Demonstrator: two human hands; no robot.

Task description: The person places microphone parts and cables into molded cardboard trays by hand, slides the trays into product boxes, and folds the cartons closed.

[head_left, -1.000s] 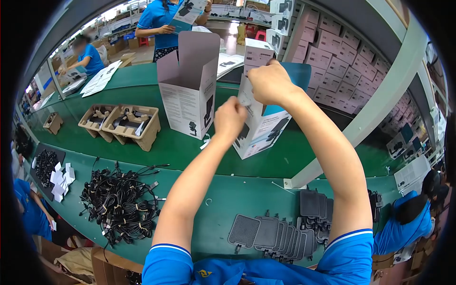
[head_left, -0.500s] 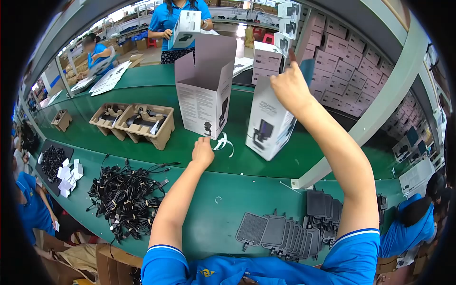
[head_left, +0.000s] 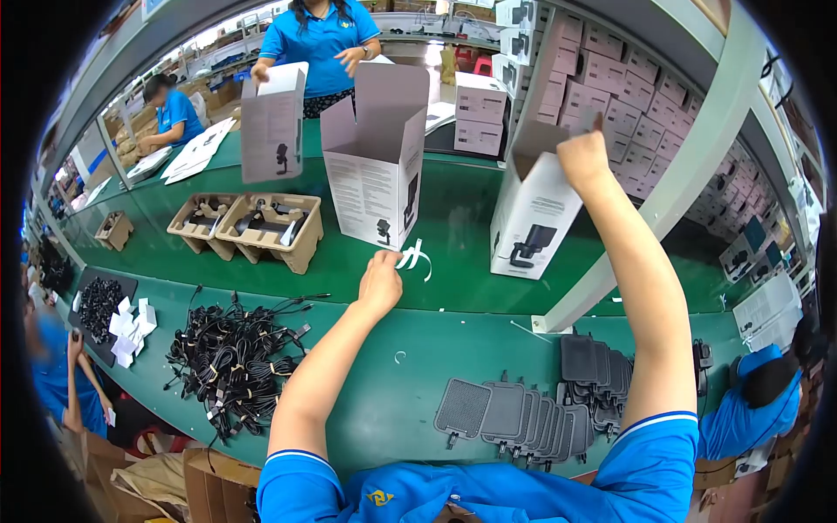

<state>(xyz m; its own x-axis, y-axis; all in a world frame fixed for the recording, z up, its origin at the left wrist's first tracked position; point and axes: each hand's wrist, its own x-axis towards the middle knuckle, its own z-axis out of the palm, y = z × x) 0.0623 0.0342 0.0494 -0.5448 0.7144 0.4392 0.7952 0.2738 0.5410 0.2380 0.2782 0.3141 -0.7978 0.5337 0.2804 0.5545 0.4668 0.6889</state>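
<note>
A white printed carton (head_left: 534,228) with a microphone picture stands slightly tilted on the green surface at right centre. My right hand (head_left: 582,162) is closed on its upper right edge, at the raised flap. Closer to the middle, my left hand (head_left: 381,284) has its fingers curled together beside some curled white strips (head_left: 415,256). Whether the fingers hold a strip I cannot make out. Just behind that hand stands a second carton (head_left: 370,196), upright with its top flaps open.
Brown pulp trays (head_left: 270,228) with black parts stand at left. Bundled black cables (head_left: 228,362) and flat dark grey stands (head_left: 514,417) lie on the near bench. A metal post (head_left: 649,235) rises at right. Across the bench, a co-worker (head_left: 321,48) holds another carton (head_left: 273,126).
My right hand has moved right and down, and its carton has shifted right, showing its open top. My left hand has edged right towards the strips. The co-worker's carton has come down to the left.
</note>
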